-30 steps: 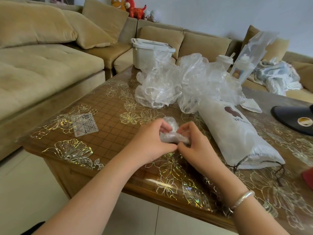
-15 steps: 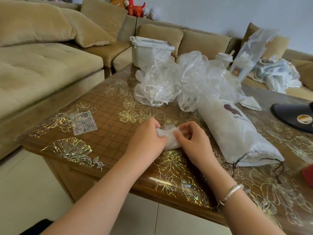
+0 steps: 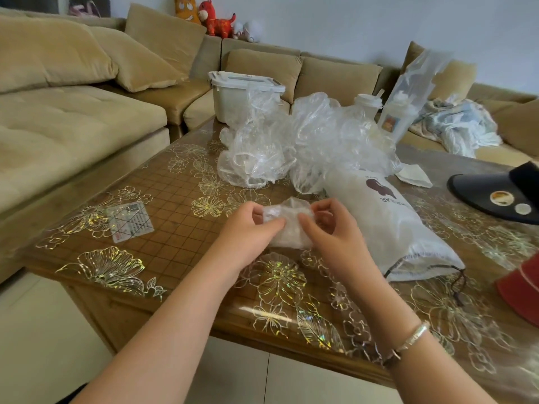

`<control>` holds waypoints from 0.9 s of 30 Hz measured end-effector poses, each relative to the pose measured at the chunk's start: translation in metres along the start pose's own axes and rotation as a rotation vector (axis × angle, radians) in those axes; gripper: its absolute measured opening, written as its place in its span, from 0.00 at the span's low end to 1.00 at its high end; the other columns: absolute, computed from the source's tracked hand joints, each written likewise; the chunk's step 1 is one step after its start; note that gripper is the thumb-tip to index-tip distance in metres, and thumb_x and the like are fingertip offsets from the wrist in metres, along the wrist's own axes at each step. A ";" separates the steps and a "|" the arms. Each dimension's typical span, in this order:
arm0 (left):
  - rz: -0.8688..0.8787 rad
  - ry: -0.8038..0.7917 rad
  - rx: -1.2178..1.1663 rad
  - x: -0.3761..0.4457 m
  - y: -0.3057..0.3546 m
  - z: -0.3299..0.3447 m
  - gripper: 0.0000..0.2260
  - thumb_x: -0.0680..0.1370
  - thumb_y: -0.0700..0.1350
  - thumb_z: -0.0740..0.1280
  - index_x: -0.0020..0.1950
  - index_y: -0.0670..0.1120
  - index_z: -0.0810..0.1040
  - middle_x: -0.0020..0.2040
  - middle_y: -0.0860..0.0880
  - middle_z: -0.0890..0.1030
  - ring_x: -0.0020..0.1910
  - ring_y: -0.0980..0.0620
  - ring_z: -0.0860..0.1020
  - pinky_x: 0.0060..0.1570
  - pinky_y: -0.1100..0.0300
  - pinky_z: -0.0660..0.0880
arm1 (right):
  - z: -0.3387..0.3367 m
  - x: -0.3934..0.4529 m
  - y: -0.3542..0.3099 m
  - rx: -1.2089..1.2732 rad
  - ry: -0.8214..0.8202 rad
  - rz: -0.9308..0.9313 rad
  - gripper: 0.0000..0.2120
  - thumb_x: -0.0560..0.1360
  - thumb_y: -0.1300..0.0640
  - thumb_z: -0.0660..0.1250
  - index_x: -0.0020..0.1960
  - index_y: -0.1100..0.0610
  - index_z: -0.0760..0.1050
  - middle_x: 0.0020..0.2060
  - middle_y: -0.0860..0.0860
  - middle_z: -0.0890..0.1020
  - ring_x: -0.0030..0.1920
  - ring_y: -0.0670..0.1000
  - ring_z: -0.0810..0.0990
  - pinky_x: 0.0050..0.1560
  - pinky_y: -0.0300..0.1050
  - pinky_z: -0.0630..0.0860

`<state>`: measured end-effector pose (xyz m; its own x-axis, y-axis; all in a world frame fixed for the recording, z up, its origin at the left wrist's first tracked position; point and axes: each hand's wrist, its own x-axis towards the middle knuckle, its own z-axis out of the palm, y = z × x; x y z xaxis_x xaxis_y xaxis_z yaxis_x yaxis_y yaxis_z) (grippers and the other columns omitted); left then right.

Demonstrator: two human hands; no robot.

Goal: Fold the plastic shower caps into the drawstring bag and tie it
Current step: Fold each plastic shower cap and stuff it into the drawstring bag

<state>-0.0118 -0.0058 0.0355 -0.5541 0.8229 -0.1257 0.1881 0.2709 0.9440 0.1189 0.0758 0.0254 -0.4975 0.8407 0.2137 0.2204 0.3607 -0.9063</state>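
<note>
Seen from the head camera, I had both hands on one shower cap (image 3: 287,225), folded down to a small cloudy wad just above the patterned tabletop (image 3: 163,199). My left hand (image 3: 248,231) pinched its left edge between thumb and curled fingers; my right hand (image 3: 332,228) pinched the right edge the same way, so the wad was stretched between them and held by both.

The drawstring bag (image 3: 388,223) lay on its side just to the right of my right hand, already bulging with what looked like packed caps. Its long axis ran from the far middle of the tabletop toward the near right, and its gathered mouth, with the dark cord (image 3: 455,275) trailing out, faced the near edge beyond my right wrist. That placing decided the coming move, as I judged it: the wad had to travel right and toward me to reach the mouth, and the right hand was plainly the nearer one to carry it, leaving the left to hold the opening.

Behind the hands, a loose heap of unfolded caps (image 3: 306,144) rested in the middle of the tabletop, touching the bag's far end, so I judged the folding to be well short of done and the tying further off.
</note>
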 end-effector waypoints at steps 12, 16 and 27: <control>0.199 -0.052 -0.346 -0.037 0.036 0.074 0.15 0.74 0.54 0.72 0.58 0.52 0.75 0.53 0.54 0.80 0.51 0.59 0.79 0.40 0.72 0.71 | -0.081 -0.044 -0.014 -0.035 0.198 -0.250 0.13 0.80 0.66 0.62 0.53 0.49 0.67 0.44 0.50 0.77 0.36 0.55 0.82 0.29 0.52 0.79; 0.252 -0.169 -0.242 -0.046 0.041 0.095 0.19 0.72 0.54 0.74 0.59 0.52 0.74 0.54 0.53 0.78 0.52 0.55 0.77 0.45 0.70 0.75 | -0.117 -0.050 0.003 -0.100 0.303 -0.191 0.14 0.77 0.72 0.58 0.41 0.57 0.75 0.42 0.53 0.77 0.32 0.40 0.74 0.31 0.31 0.70; 0.430 0.103 0.245 -0.051 0.022 0.140 0.04 0.79 0.47 0.68 0.47 0.49 0.74 0.41 0.55 0.76 0.38 0.59 0.75 0.34 0.68 0.68 | -0.145 -0.068 0.041 -0.245 0.130 -0.048 0.21 0.75 0.70 0.60 0.43 0.46 0.82 0.45 0.46 0.82 0.44 0.42 0.77 0.42 0.32 0.70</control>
<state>0.1337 0.0284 0.0203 -0.4594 0.8355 0.3015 0.5950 0.0375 0.8028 0.2837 0.0920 0.0268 -0.4039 0.8595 0.3131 0.4036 0.4746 -0.7822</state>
